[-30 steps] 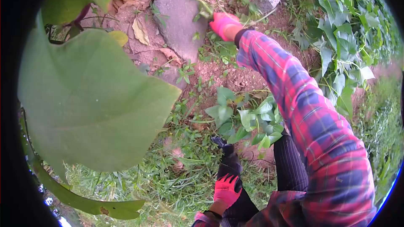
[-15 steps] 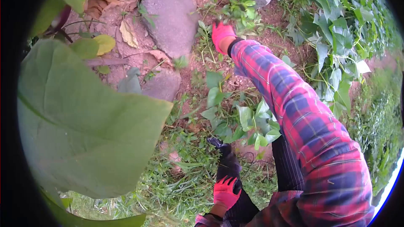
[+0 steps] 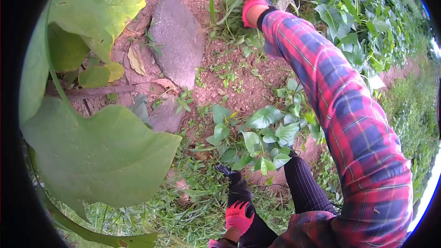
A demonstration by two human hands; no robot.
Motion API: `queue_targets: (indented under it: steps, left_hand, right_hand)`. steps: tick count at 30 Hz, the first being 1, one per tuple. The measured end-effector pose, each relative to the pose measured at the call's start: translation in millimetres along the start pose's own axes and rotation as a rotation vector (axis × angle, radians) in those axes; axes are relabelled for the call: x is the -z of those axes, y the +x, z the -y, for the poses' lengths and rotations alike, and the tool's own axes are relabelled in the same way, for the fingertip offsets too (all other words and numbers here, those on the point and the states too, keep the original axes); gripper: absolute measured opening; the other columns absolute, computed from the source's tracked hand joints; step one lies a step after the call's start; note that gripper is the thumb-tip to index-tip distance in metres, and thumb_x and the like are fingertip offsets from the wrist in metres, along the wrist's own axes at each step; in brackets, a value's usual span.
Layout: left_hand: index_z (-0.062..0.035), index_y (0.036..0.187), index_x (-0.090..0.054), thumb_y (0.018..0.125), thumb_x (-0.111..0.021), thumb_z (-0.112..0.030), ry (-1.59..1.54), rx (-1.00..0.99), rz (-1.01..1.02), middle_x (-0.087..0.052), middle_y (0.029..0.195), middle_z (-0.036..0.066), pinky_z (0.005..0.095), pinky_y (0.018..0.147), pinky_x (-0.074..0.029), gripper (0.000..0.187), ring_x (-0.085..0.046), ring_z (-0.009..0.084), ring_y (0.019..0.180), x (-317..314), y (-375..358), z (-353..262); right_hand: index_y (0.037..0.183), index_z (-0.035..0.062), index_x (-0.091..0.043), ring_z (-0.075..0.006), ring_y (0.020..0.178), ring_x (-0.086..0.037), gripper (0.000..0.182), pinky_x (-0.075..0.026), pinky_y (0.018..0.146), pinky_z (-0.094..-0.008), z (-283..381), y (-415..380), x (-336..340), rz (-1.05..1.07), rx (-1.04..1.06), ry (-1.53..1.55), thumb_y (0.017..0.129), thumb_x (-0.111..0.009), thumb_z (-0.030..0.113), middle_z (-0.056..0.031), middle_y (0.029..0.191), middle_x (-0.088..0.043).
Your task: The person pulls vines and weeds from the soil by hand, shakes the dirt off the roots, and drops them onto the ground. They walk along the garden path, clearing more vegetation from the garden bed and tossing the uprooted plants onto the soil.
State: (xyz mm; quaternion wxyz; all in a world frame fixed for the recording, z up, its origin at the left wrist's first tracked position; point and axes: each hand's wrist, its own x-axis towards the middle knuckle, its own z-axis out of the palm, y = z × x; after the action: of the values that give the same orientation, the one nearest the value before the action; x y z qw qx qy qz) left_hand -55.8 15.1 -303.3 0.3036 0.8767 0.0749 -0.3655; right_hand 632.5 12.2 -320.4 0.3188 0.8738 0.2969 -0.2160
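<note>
Spread left hand (image 3: 239, 217) rests on knee (image 3: 240, 194), right hand (image 3: 254, 11) touching weeds (image 3: 235, 24).

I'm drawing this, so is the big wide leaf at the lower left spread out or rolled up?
Spread out: the leaf shows one broad green face, its side edges far apart.

In the head view, I can read no text, no label, no brand, no number and no sign, not on any thing from the left edge of the frame to the right edge.
</note>
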Motion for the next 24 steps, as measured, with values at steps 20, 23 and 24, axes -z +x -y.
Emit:
queue_targets:
  steps: [20,23,24]
  left_hand:
    - [-0.0169,0.119,-0.061,0.072,-0.072,-0.041,0.001,0.054,0.025,-0.059,0.123,0.009,0.0444,0.104,-0.036,0.054,-0.048,0.0307,0.122,-12.4,9.5,-17.1]
    - [-0.0169,0.12,-0.06,0.072,-0.072,-0.04,-0.014,0.06,0.032,-0.059,0.123,0.009,0.0446,0.104,-0.036,0.054,-0.047,0.0308,0.122,-13.6,11.6,-21.2]
    - [-0.0165,0.12,-0.06,0.072,-0.072,-0.04,-0.004,0.058,0.028,-0.059,0.123,0.009,0.0449,0.104,-0.036,0.055,-0.047,0.0314,0.121,-15.1,11.7,-22.7]
  right_hand:
    - [0.141,0.0078,-0.041,-0.0381,0.122,-0.053,0.072,-0.043,0.102,-0.0456,-97.8,-35.0,-43.7,-0.39,-0.571,0.482,0.084,-0.064,0.046,-0.0185,0.148,-0.038]
    - [0.138,0.009,-0.049,-0.0309,0.122,-0.057,0.057,-0.048,0.098,-0.0429,-113.8,-22.5,-59.8,-0.287,-0.515,0.557,0.087,-0.062,0.03,-0.0146,0.138,-0.054]
    - [0.124,0.0085,-0.064,-0.0286,0.114,-0.063,0.04,-0.051,0.093,-0.043,-114.8,-30.0,-52.7,-0.286,-0.526,0.595,0.087,-0.06,0.023,-0.0112,0.123,-0.065]
